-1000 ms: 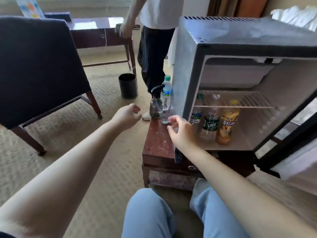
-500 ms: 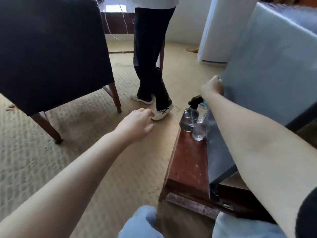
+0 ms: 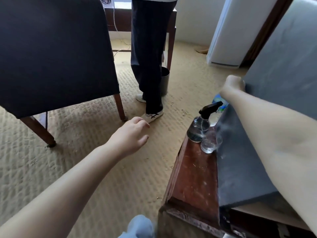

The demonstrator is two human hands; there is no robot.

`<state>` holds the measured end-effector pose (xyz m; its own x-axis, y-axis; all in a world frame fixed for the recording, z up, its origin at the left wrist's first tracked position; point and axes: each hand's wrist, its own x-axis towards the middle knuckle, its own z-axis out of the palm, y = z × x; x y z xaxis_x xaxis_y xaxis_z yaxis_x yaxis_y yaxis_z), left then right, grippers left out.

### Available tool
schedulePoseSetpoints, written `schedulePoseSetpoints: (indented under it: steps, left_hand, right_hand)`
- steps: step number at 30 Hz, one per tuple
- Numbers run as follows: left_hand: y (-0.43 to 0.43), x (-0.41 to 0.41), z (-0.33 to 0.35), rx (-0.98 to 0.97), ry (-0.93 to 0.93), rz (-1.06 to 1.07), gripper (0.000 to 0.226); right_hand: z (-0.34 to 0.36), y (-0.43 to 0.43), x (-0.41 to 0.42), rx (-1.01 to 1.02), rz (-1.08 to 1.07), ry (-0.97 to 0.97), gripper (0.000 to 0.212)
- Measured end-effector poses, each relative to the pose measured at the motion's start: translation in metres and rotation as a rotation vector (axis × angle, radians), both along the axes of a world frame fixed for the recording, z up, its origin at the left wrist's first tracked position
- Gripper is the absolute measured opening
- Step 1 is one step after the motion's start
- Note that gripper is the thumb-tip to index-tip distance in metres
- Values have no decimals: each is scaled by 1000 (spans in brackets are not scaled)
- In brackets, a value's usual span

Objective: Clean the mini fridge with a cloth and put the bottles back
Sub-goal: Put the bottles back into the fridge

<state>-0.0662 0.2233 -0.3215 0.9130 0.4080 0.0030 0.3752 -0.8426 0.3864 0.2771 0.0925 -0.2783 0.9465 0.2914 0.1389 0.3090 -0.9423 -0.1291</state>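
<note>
Head view. Mini fridge stands upright on the wooden stand, its grey side wall facing left. Water bottle stands upright at the stand's far edge beside the fridge, mostly hidden by the forearm. Right hand, arm outstretched, is at the fridge's far edge; fingers hidden, grip cannot be told. Left hand hovers over the carpet, fingers loosely curled, holding nothing.

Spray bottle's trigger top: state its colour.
The spray bottle has a black top; head view.
</note>
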Motion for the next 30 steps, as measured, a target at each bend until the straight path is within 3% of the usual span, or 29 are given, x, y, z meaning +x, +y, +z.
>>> schedulePoseSetpoints:
  steps: [10, 18, 23, 30]
  left_hand:
    - [-23, -31, 64, -3, -26, 56, 34]
    - [-81, -85, 127, 14, -102, 117, 41]
    - [-149, -109, 122, -197, -200, 78, 63]
    - [-262, -118, 75, -385, -295, -26, 49]
  right_hand:
    - [89, 11, -74, 270, 198, -259, 37]
    - [115, -48, -222, 481, 528, -130, 26]
    - [101, -129, -309, 565, 717, -12, 31]
    - [86, -254, -355, 650, 641, 71, 25]
